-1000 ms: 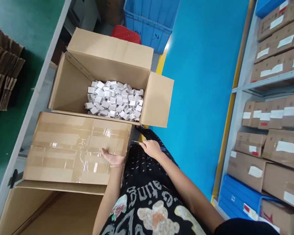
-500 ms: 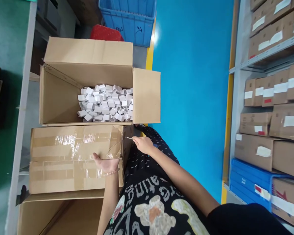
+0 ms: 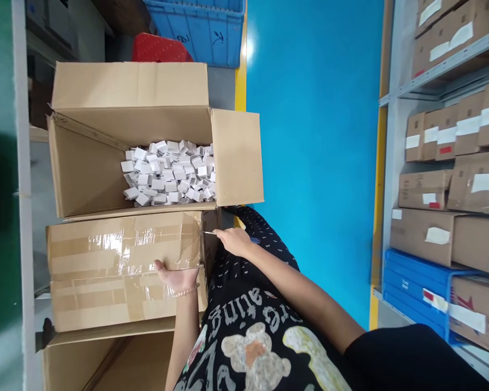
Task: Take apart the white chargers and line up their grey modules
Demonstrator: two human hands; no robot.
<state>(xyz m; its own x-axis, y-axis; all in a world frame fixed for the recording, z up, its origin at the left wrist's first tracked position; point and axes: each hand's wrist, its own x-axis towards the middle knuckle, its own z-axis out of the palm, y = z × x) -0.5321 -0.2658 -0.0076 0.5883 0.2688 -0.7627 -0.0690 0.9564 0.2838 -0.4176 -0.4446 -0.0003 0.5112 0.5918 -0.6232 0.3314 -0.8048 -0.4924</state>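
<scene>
A taped cardboard box (image 3: 122, 293) lies in front of me, its top split along a lengthwise seam. My left hand (image 3: 180, 278) is at that seam near the box's right end. Its thumb shows on top, while the other fingers go out of sight under the edge of the far flap (image 3: 146, 241). In my right hand (image 3: 234, 241) is a slim knife (image 3: 209, 233) with a thin metal blade and a blue handle end showing behind the fist. The blade's tip meets the taped upper corner at the box's right end.
Beyond it stands an open carton (image 3: 130, 124) holding many small white plastic pieces (image 3: 171, 174). Another open carton (image 3: 118, 364) is nearer me. A blue crate (image 3: 212, 38) and a red stool-like object (image 3: 161, 48) stand at the back. Shelving with boxes (image 3: 426, 228) lines the right.
The view has shifted slightly, moving the cartons a little left in the picture. Both hands keep nearly the same places, with the knife tip still at the box's corner.
</scene>
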